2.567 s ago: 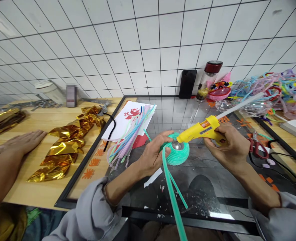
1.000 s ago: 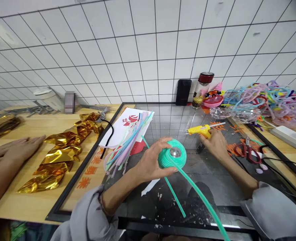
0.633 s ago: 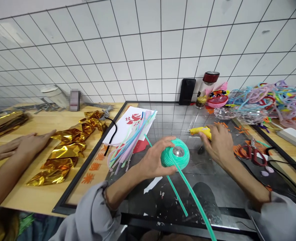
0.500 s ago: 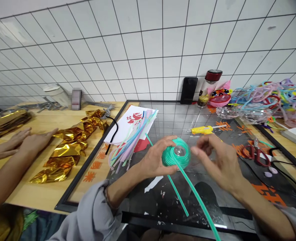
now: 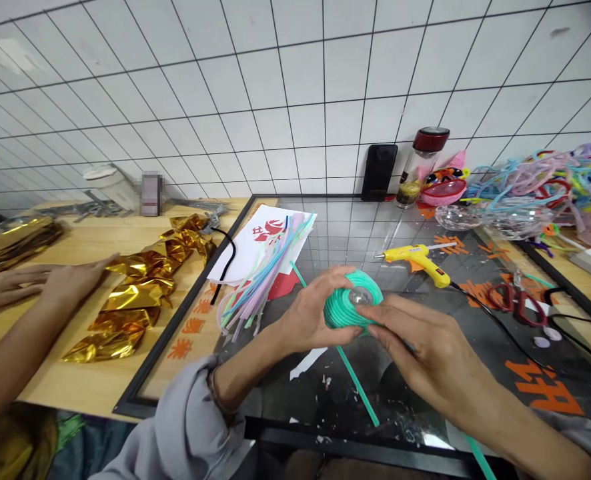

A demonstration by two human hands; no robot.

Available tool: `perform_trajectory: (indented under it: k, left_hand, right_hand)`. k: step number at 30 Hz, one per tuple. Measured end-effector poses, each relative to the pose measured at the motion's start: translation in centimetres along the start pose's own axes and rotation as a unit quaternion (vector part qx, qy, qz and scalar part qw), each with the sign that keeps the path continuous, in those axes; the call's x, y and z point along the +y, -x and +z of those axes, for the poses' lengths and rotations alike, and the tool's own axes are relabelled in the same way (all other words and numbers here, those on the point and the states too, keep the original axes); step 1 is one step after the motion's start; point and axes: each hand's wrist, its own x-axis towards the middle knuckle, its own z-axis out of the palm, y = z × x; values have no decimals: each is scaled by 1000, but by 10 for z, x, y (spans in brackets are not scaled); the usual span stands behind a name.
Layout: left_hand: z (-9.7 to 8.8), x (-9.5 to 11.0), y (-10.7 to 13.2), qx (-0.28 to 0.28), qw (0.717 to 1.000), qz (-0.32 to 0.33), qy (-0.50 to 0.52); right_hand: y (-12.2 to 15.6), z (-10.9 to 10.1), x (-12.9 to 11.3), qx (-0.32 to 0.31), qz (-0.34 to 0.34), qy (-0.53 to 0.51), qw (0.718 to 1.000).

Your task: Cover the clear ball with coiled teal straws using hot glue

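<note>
My left hand is closed around a clear ball wrapped in coils of green pipe cleaner. A round clear patch of the ball still shows at its top. My right hand is closed in a pinch at the ball's right side, thumb and fingertips pressing the green pipe cleaner beside that patch. The loose tail of the green strip comes out below my right wrist; its middle is hidden by the hand. Another green pipe cleaner lies on the glass-topped board beneath my hands.
A yellow glue gun and red-handled scissors lie to the right. Pastel pipe cleaners rest on white paper. A phone, a bottle and tangled strips stand behind. At left, a co-worker's hands touch gold foil.
My right hand has moved left onto the ball and pinched the green strip, whose tail swung right under the wrist. The glue gun shows more fully now. My left hand keeps its hold.
</note>
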Motion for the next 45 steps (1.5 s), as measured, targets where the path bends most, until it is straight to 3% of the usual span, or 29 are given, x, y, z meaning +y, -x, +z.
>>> perform_trajectory:
  k: [15, 25, 45]
  left_hand:
    - [-2, 4, -1, -13, 1000, -11, -1]
    - [-3, 5, -2, -24, 999, -35, 6]
    - [-4, 3, -1, -29, 999, -26, 16]
  right_hand:
    - [4, -4, 22, 1, -17, 99, 995]
    - [3, -1, 32, 19, -73, 182, 980]
    - [1, 10, 31, 56, -93, 230, 967]
